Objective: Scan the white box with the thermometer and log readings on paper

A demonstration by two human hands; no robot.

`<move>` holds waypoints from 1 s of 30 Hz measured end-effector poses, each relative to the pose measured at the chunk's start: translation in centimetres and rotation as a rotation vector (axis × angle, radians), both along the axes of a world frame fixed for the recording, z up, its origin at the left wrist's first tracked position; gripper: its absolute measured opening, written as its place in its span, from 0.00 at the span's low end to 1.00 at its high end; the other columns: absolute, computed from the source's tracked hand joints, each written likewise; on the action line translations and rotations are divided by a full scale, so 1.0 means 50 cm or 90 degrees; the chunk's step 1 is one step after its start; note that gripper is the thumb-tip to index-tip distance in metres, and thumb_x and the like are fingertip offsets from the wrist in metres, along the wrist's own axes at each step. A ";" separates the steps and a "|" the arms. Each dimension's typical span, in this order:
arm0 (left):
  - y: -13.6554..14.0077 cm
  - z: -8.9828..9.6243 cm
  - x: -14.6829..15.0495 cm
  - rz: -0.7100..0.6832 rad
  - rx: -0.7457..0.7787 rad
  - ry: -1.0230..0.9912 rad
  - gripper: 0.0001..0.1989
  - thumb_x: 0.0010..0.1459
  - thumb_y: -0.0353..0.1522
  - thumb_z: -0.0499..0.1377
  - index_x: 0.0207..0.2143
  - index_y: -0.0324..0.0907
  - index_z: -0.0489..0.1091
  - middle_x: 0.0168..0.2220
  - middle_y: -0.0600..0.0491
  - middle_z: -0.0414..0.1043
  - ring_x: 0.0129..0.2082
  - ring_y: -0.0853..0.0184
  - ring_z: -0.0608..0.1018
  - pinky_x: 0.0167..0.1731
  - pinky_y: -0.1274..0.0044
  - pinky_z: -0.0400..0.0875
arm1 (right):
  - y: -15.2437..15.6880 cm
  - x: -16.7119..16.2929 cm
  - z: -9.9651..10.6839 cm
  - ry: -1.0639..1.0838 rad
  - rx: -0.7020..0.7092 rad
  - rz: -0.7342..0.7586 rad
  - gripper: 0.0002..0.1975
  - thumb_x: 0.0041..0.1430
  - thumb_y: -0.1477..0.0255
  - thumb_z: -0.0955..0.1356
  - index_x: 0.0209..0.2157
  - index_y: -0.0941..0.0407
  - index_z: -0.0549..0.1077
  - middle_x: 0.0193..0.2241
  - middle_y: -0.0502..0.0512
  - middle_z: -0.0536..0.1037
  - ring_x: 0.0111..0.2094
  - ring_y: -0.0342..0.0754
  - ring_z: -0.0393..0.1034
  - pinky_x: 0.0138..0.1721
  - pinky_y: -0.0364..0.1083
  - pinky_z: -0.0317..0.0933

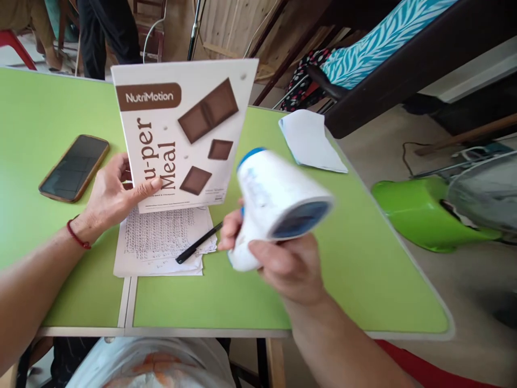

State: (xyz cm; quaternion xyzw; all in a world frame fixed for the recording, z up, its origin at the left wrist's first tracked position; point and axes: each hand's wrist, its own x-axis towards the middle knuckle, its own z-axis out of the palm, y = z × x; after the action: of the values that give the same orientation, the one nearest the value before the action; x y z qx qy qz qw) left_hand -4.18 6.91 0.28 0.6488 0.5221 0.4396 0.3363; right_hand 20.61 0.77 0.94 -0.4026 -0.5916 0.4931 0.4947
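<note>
My left hand (121,191) grips a white NutriMotion carton (194,178) by its lower left corner, thumb on the printed front. Brown chocolate pieces are pictured on it, and it stands tilted above the table. In my right hand (286,264) is a white and blue pistol-shaped infrared thermometer (274,188), slightly blurred. Its dark oval end faces me and its blue-rimmed end points toward the carton, apart from it. Below the carton lie handwritten sheets of paper (157,242), with a black pen (197,243) across their right side.
A smartphone (75,168) lies on the green table (343,285) at the left. Folded white paper (309,140) rests near the right edge. Beyond that edge are a bright green bin (420,215) and a dark wooden frame (363,97). A person's dark-trousered legs (107,32) show behind the table.
</note>
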 end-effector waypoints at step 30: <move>0.009 0.005 0.003 -0.085 -0.065 0.018 0.26 0.45 0.44 0.71 0.42 0.40 0.70 0.41 0.47 0.76 0.41 0.56 0.78 0.39 0.70 0.77 | -0.008 -0.032 -0.061 0.211 -0.263 0.152 0.14 0.54 0.62 0.71 0.40 0.54 0.73 0.32 0.51 0.75 0.31 0.44 0.73 0.36 0.48 0.72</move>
State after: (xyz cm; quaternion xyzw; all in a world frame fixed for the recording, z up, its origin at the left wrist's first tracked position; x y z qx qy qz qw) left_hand -4.03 7.36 0.53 0.6705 0.5042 0.3793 0.3903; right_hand 19.00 0.37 -2.10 -0.3362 -0.4330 0.7168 0.4308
